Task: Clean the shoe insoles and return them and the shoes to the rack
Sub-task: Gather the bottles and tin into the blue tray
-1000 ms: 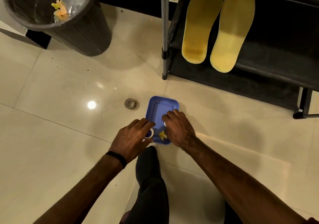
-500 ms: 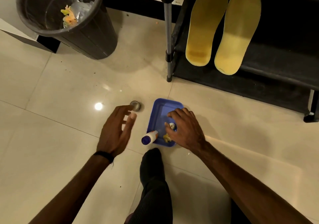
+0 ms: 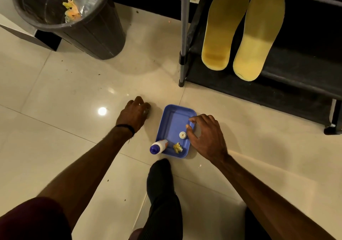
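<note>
- Here, two yellow insoles, the left insole (image 3: 224,28) and the right insole (image 3: 259,34), lie side by side on a black shelf of the shoe rack (image 3: 288,84), heels toward the camera and jutting over the shelf's front edge.
- The left hand (image 3: 134,113) reaches down to the tiled floor (image 3: 55,95), fingers curled over a small round item (image 3: 147,108) that is mostly hidden; whether they actually grip it cannot be told.
- The right hand (image 3: 205,134) rests on the right rim of the blue tray (image 3: 173,117), fingers loosely spread, with the thumb just beside a small white cap (image 3: 182,135) lying in the tray.
- A white bottle (image 3: 159,146) with a blue end lies tilted over the tray's near left corner.
- A yellowish crumpled scrap (image 3: 177,147) sits in the tray's near end.
- A dark bin (image 3: 96,34) holding scraps stands at far left.
- A foot in a black sock (image 3: 161,176) rests just near the tray.
</note>
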